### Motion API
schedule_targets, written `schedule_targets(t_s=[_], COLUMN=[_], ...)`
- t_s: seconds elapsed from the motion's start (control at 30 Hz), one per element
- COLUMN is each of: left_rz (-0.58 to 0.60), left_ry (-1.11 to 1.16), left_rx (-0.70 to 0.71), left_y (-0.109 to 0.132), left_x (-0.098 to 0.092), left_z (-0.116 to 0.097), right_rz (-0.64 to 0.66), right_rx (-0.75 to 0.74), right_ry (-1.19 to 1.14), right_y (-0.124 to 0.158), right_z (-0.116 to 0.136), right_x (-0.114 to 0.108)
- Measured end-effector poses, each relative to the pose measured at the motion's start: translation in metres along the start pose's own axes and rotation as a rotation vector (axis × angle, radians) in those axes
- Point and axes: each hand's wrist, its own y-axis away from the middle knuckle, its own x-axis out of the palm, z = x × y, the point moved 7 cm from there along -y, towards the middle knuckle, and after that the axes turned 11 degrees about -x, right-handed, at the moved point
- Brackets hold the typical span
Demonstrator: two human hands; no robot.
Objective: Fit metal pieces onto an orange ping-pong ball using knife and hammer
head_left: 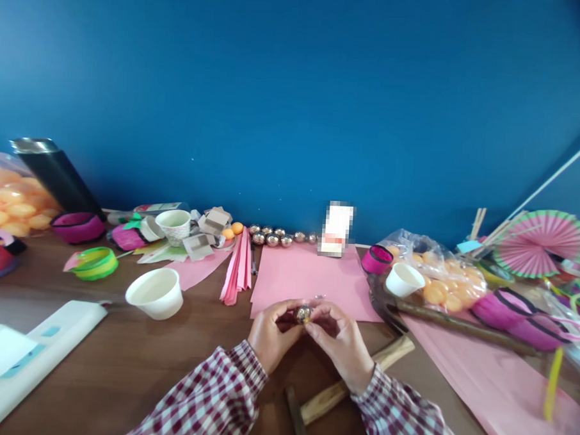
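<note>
Between my two hands is a small shiny metallic ball (303,315), held just above the near edge of a stack of pink paper (311,276). My left hand (272,335) grips the ball with thumb and fingertips. From the other side, my right hand (340,341) is pinched at the ball, where a tiny yellow bit shows near the thumb tip. What exactly the right fingers hold is too small to make out. Under my right wrist lies a hammer with a wooden handle (325,402). Several similar metallic balls (272,237) line the paper's far edge.
A white bowl (156,293) and folded pink strips (238,266) stand left. A power strip (64,329) lies farther left. On the right are a white cup (405,279), bagged orange balls (453,285), a long wooden-handled tool (468,325) and a paper fan (541,244). A blue wall (295,102) rises behind.
</note>
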Motion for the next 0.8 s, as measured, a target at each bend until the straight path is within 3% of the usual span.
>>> schedule_targets(t_s=[0.23,0.8], left_rz=[-0.022,0.015], left_ry=[-0.004,0.113], left_rx=[-0.011,-0.003], left_y=[-0.001,0.000], left_x=[-0.002,-0.002], left_z=[0.005,-0.009], right_rz=[0.002,-0.013], right_rx=[-0.016,-0.011], right_ry=[0.182,0.092], right_y=[0.001,-0.004], right_z=[0.001,0.006], right_x=[-0.005,-0.005])
